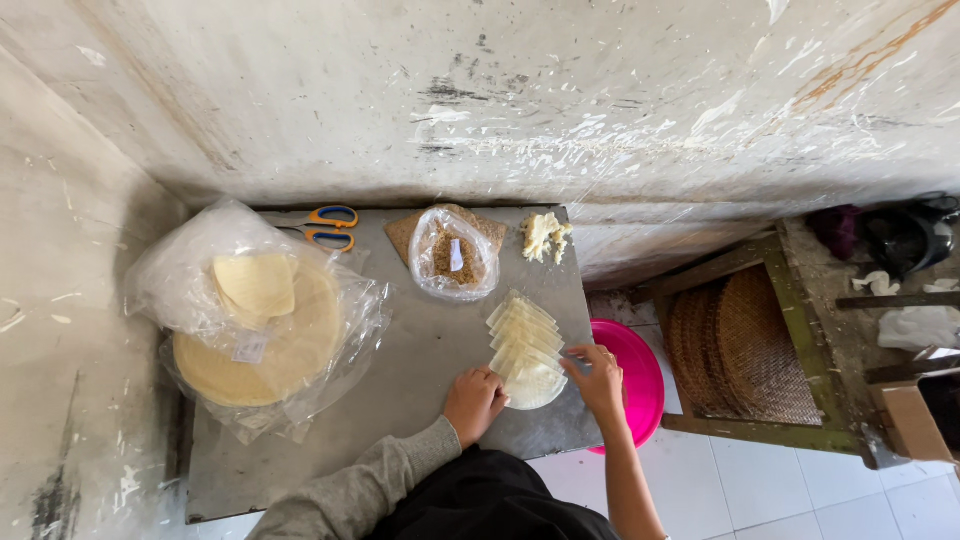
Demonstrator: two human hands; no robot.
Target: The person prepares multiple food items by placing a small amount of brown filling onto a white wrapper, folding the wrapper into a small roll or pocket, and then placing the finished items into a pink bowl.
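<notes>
Both hands' fingers [578, 362] touch the pale wrapper sheets [526, 350] lying between them.

We record a rough concrete wall [560, 90], grey-white, scuffed with dark marks and pale scratches, rust-coloured streaks at its upper right. A second wall [60, 330] of the same finish closes the left side, meeting the first in a corner. Against that corner stands a low grey table [410, 370]. We note a white tiled floor [760, 490] at lower right. On it sits a green-painted wooden frame [790, 430] holding woven mats [745, 345], possibly rattan; the view is too small to tell. Daylight is soft and even.
</notes>
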